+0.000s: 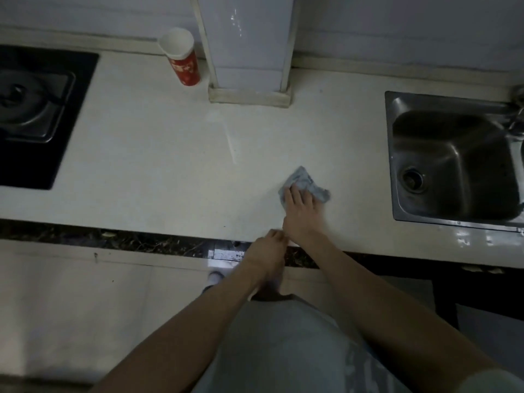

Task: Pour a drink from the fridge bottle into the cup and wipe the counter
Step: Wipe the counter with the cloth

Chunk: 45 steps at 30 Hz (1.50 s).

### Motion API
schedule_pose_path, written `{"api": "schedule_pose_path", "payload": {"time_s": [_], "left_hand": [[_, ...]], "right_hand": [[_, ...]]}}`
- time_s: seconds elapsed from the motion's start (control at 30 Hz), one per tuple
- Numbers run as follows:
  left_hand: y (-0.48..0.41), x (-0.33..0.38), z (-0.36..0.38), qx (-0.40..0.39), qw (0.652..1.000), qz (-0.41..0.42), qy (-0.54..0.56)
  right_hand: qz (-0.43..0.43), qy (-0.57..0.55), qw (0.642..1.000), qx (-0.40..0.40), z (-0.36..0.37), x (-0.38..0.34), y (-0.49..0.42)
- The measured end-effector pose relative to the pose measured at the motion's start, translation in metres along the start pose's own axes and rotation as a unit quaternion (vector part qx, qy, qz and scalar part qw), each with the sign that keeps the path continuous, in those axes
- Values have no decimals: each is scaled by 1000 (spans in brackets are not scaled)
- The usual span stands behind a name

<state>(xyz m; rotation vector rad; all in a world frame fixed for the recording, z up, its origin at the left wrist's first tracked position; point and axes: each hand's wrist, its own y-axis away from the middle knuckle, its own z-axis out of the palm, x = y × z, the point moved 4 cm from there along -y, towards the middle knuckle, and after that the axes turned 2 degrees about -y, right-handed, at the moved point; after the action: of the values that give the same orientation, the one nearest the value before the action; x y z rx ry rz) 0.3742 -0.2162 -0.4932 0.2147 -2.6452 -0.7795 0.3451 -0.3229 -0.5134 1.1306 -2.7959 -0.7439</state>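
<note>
With your right hand point(299, 214) spread flat on the grey rag point(304, 177), press evenly and sweep overlapping strokes across the tabletop point(170, 154), clear of the red paper cup point(184, 62).

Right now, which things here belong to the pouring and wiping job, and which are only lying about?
Job: cloth under the right hand; cup; counter.
Lying about: stove; sink; tiled pillar.

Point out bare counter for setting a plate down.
Widest bare patch: between stove and cloth, before the cup and pillar. Narrower strip: between cloth and sink. Crowded: front edge, around left hand and right hand.
</note>
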Motion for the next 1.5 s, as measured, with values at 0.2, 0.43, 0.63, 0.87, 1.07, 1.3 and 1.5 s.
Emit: {"api": "schedule_pose_path", "payload": {"time_s": [0.2, 0.43, 0.63, 0.87, 1.07, 1.3, 1.5], "left_hand": [[5, 2, -2, -31, 999, 12, -42], [11, 3, 12, -14, 997, 24, -71], [11, -3, 22, -14, 998, 22, -59], [3, -3, 33, -10, 997, 25, -76], [0, -7, 26, -25, 998, 33, -39], [-3, -2, 22, -36, 998, 33, -50], [-2, -9, 16, -59, 996, 49, -50]], "right_hand": [[-7, 20, 1000, -18, 11, 4, 7], [-12, 34, 999, -5, 31, 17, 48], [16, 43, 999, 17, 47, 35, 87], [91, 26, 995, 9, 55, 63, 114], [121, -7, 992, -39, 52, 60, 104], [124, -45, 988, -81, 54, 65, 100], [112, -53, 989, -81, 56, 68, 98]]}}
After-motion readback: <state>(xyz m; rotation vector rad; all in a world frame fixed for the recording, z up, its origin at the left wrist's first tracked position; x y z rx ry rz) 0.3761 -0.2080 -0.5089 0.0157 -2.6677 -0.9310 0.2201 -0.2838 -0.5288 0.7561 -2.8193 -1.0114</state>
